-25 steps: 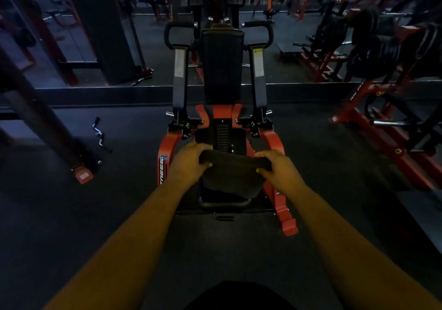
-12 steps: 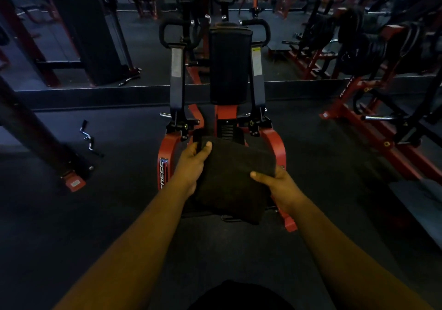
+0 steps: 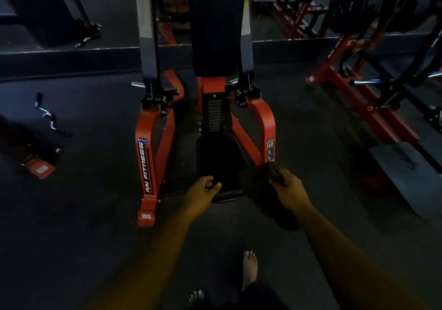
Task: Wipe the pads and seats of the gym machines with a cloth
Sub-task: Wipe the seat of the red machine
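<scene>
The right hand (image 3: 290, 186) grips a dark folded cloth (image 3: 260, 178) right of the black padded seat (image 3: 218, 156), ready to wipe; the left hand (image 3: 203, 190), loosely curled, holds nothing.

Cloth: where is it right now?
In the head view the dark cloth hangs from the right hand, lower centre-right, just right of the machine's black seat and below the red frame's right leg.
</scene>
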Motion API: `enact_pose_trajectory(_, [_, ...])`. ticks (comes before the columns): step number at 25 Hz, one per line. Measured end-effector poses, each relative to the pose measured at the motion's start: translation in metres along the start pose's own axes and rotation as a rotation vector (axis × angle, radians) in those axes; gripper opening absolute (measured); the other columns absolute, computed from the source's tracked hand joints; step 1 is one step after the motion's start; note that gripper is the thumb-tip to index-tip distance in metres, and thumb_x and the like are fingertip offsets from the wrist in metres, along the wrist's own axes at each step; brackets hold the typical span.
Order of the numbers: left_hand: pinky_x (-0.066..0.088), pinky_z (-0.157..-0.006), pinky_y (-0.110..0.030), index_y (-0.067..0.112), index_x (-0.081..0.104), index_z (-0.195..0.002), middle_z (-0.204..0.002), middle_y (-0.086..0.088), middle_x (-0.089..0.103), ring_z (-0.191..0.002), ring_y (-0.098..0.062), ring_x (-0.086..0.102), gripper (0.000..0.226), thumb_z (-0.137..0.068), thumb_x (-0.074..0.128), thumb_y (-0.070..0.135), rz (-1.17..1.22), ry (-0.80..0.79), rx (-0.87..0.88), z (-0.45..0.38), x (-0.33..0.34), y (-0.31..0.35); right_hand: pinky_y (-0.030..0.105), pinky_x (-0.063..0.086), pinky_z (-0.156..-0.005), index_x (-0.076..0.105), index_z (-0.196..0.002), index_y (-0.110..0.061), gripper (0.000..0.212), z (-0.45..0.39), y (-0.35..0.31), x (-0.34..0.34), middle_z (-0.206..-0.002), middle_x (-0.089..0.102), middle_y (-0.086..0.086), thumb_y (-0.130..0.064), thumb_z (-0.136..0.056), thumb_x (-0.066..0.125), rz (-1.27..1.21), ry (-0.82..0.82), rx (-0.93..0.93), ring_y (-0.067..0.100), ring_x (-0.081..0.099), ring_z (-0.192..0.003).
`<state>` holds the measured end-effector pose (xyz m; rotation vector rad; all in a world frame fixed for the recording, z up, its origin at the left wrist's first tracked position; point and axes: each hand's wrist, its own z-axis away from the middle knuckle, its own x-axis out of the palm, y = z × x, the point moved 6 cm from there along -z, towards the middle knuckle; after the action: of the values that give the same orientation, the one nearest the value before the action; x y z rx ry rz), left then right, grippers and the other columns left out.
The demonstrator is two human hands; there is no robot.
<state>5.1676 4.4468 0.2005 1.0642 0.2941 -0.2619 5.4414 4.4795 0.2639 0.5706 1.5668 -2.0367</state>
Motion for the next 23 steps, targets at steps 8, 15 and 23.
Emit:
enact_pose_trajectory(8, [0.04, -0.113, -0.04, 0.019, 0.047, -0.148, -0.151, -0.01, 0.049, -0.137, -0.028, 0.048, 0.064, -0.095, 0.064, 0.049, -0.268, 0.058, -0.139, -0.113, 0.053, -0.037, 0.034, 0.04, -0.114, 0.049, -0.15, -0.024, 0.054, -0.131, 0.048, 0.032, -0.149, 0.05, 0.0, -0.006, -0.1, 0.055, 0.132, -0.075, -0.242, 0.013, 0.047, -0.135])
enact_pose_trajectory(15, [0.026, -0.12, -0.046, 0.016, 0.035, -0.156, -0.165, -0.011, 0.026, -0.153, -0.03, 0.022, 0.066, -0.1, 0.057, 0.042, -0.547, 0.211, -0.082, -0.171, 0.071, -0.055, 0.06, 0.018, -0.121, 0.038, -0.153, -0.038, 0.093, -0.147, 0.12, 0.143, -0.167, 0.019, -0.004, -0.091, -0.077, 0.035, 0.388, -0.559, -0.217, 0.024, 0.008, -0.155])
enact_pose_trajectory(23, [0.005, -0.125, -0.056, 0.022, 0.018, -0.161, -0.171, -0.005, 0.006, -0.157, -0.022, -0.004, 0.07, -0.103, 0.031, 0.059, -0.707, 0.245, -0.039, -0.187, 0.084, -0.095, 0.069, 0.041, -0.101, 0.002, -0.156, -0.052, 0.078, -0.206, 0.118, 0.182, -0.169, -0.001, 0.004, -0.076, -0.092, 0.041, 0.461, -0.231, 0.032, 0.041, 0.012, -0.151])
